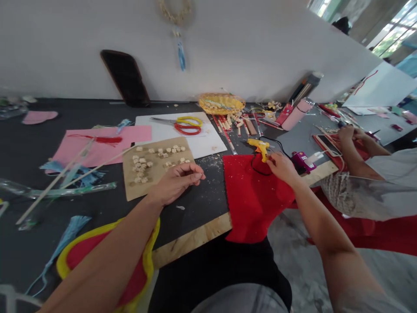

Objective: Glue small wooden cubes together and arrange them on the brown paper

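The yellow plastic hot-glue gun [259, 144] is at the upper edge of the bright red felt cloth [257, 191], which lies partly on the black surface [202, 198] and drapes over its front edge towards the person's lap. Its nozzle points away to the left, and its handle comes down to meet the right hand [282, 167]. Handling it well would seem to call for a firm hold on the handle, with the tip turned away from both the felt and the bare skin of the other hand. The thin black cable [282, 148] curves behind the gun towards the purple box-shaped power socket [300, 161], so slack there should be watched lest it drag the gun sideways. Small beads of glue, placed sparingly, would probably suit the small pale knobbly pieces [142, 160] grouped on the tan rectangular board [153, 174] to the left.

The right hand's fingers are bent in and pinched around the lower end of the gun's handle; whether one presses the trigger is too small to tell. The left hand [179, 180] is raised at the board's near right edge, its fingers curled and the thumb resting along the index finger, with little gap between the tips. Whether something tiny is caught there cannot be told.
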`<state>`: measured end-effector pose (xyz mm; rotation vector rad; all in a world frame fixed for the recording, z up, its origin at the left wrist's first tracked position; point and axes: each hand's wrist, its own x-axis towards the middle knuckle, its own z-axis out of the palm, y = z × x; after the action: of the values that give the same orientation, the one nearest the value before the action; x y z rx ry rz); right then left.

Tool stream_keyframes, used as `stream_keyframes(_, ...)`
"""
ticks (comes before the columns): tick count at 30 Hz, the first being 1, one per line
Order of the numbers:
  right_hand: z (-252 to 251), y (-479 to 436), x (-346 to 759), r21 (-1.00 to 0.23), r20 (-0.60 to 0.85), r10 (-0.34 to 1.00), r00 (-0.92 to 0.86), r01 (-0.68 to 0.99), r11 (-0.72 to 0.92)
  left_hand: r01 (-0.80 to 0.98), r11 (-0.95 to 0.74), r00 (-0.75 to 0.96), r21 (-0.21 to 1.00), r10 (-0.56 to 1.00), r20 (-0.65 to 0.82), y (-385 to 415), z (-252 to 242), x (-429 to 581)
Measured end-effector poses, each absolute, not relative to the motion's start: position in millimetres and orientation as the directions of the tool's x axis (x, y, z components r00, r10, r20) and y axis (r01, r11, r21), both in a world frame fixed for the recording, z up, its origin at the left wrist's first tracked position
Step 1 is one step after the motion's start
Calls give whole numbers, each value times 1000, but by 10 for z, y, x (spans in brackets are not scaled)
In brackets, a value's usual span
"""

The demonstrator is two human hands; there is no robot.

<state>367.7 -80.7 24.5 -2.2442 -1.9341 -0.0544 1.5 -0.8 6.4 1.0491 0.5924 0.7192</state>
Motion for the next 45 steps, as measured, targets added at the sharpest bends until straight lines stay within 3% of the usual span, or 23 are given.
stream_keyframes(8,149,-865,3698,-77,193,977,87,994,-73,-190,294,619,937,777,-118,-25,97,29)
stream_keyframes(16,234,-811,3597,58,98,990,102,992,-108,-158,284,617,946,776,-130,-14,79,26)
stream_keyframes(23,298,-542,3752,-82,87,928,361,931,-354,-204,313,617,928,777,-126,-12,82,23)
stream_keyframes(28,297,-226,3809,-74,-102,893,439,892,-447,-311,335,534,889,836,-128,14,59,13)
stream_keyframes(31,292,-179,3833,-192,-142,868,476,847,-496,-358,314,517,879,851,-93,29,26,9)
stream_keyframes(35,336,-236,3882,-550,-40,803,594,658,-514,-297,233,505,926,861,-55,23,16,13)
stream_keyframes(37,390,-270,3875,-747,70,768,637,544,-383,-144,100,506,985,862,-14,4,26,18)
stream_keyframes(39,465,-302,3823,-905,165,744,647,399,-147,64,-89,539,994,841,41,-27,41,31)
stream_keyframes(42,592,-354,3652,-982,187,816,546,120,145,296,-356,609,886,785,112,-87,71,75)
stream_keyframes(45,681,-378,3415,-990,131,921,367,4,140,418,-566,650,710,733,202,-125,95,150)
